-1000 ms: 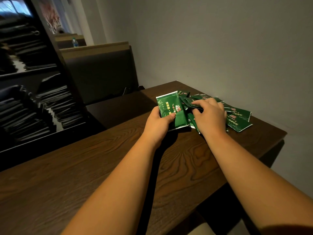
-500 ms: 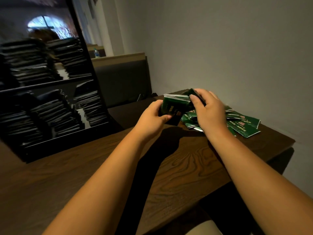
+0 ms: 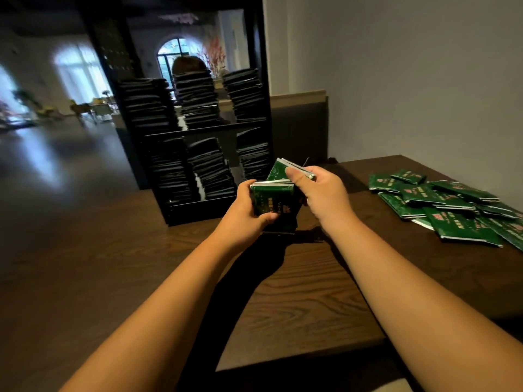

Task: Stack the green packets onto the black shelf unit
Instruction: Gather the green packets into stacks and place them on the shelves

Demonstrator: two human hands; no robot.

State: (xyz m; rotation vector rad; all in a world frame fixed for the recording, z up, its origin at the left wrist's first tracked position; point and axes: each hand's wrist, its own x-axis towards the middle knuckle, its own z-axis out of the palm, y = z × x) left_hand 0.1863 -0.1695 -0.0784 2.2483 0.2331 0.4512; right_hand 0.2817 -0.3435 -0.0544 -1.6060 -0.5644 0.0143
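Both hands hold a small bundle of green packets [image 3: 273,202] above the wooden table, just in front of the black shelf unit [image 3: 198,154]. My left hand [image 3: 246,215] grips the bundle from the left and below. My right hand [image 3: 319,193] pinches the tilted top packets with thumb and fingers. The shelf unit stands on the table and holds several tall stacks of dark packets on two levels. A loose pile of green packets [image 3: 450,207] lies on the table at the right.
The dark wooden table [image 3: 297,306] ends at a front edge near the bottom. A grey wall runs along the right. A padded bench back [image 3: 300,128] stands behind the shelf. At the left is an open dim room with windows.
Both hands lifted a bundle of packets off the pile and carried it left toward the shelf unit. My view swung left, so the pile now lies at the far right.
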